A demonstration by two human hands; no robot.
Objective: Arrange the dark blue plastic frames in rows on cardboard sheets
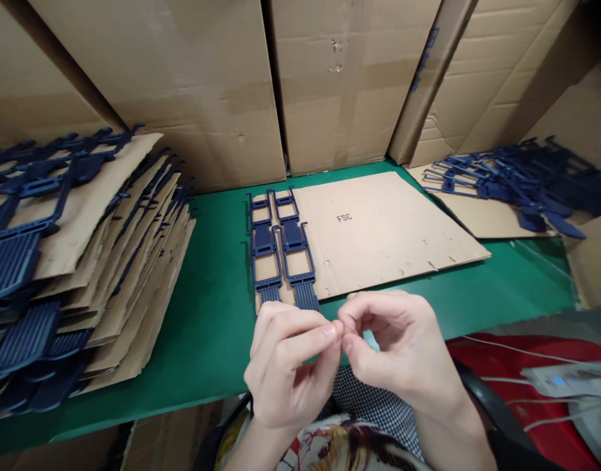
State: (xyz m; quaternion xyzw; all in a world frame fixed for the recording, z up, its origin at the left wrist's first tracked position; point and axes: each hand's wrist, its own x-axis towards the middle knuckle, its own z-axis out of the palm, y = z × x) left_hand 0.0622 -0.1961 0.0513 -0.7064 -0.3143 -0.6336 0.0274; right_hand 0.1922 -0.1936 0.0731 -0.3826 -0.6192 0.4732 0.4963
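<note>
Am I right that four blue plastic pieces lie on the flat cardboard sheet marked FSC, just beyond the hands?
Not quite: the head view shows two blue plastic pieces, side by side at the left edge of the cardboard sheet marked FSC, just beyond the left hand and right hand.

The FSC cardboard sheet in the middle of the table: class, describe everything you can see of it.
The cardboard sheet is flat, brown and roughly rectangular, printed "FSC" near its middle, with small notches along its near edge. It lies on the green table, in front of upright cardboard boxes. Two dark blue plastic strips lie side by side on its left end. The hands hover just before it, not touching.
</note>
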